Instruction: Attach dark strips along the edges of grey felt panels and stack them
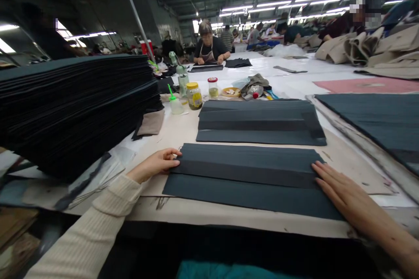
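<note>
A dark teal fabric panel (pixel 209 192) lies flat on the table before me, with a black strip (pixel 248 175) running lengthwise across it. My left hand (pixel 155 165) is at the panel's left edge, fingers curled and thumb close to them at the strip's end. What is under those fingertips is partly hidden. At the right edge, my right hand (pixel 340 185) lies flat with its fingers stretched out, touching the panel and the other end of the strip. Just beyond lies a second teal panel (pixel 248 135) with a similar black strip.
A tall stack of dark fabric pieces (pixel 81 104) stands at left. Behind the panels are a yellow-lidded jar (pixel 195 98), a red-lidded jar (pixel 213 89) and a green-tipped bottle (pixel 176 105). More teal fabric (pixel 376 117) lies at right. A co-worker (pixel 211 45) works across the table.
</note>
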The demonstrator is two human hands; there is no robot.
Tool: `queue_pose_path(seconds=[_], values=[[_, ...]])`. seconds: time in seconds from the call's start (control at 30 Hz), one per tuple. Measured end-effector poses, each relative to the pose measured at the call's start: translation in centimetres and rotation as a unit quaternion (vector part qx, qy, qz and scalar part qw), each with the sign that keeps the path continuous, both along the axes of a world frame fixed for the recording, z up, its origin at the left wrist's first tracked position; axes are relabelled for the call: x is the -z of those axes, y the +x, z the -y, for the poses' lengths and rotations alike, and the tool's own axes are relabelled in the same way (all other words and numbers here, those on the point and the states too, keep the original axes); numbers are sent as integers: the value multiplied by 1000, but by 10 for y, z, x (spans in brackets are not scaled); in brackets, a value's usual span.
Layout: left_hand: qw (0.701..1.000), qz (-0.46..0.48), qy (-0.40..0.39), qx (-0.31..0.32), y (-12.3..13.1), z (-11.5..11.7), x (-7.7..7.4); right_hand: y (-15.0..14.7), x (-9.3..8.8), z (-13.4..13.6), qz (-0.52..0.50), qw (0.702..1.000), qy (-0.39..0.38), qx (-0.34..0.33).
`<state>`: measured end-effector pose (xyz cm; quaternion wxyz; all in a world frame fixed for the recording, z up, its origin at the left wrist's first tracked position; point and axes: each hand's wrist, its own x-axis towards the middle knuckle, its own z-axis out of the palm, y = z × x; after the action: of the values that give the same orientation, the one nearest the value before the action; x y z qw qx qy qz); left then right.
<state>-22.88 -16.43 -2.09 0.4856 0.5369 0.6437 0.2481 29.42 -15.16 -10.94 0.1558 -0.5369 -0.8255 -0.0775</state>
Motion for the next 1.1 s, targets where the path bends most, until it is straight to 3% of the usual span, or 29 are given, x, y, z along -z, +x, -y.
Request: queue_pose_path(seconds=[0.17, 0.27, 0.37, 0.47, 0.6, 0.7, 0.8, 0.93, 1.1], values=[[994, -77, 67, 37, -9, -3, 13, 1, 0, -1, 8, 1000, 10, -12], [984, -151, 89, 9, -18, -3, 7, -1, -2, -1, 0, 1000, 5, -3], [947, -263, 183, -25, -4, -3, -5, -6, -9, 0, -7, 1000, -27, 3], [900, -303, 308, 59, 54, -1, -15, -18, -24, 4, -4, 998, -55, 29], [822, -287, 391, 297, 176, 7, -14, -40, -50, 10, 14, 999, -30, 35], [768, -278, 449, 362, 252, 7, -3, -50, -60, 13, 27, 999, 4, 16], [753, -276, 461, 382, 289, -2, 13, -47, -51, 15, 25, 999, 4, 22], [771, -293, 404, 394, 281, -11, 27, -40, -32, 16, 13, 999, -36, 22], [775, -364, 363, 368, 211, -5, 24, -42, -37, 18, -3, 998, -55, 30]])
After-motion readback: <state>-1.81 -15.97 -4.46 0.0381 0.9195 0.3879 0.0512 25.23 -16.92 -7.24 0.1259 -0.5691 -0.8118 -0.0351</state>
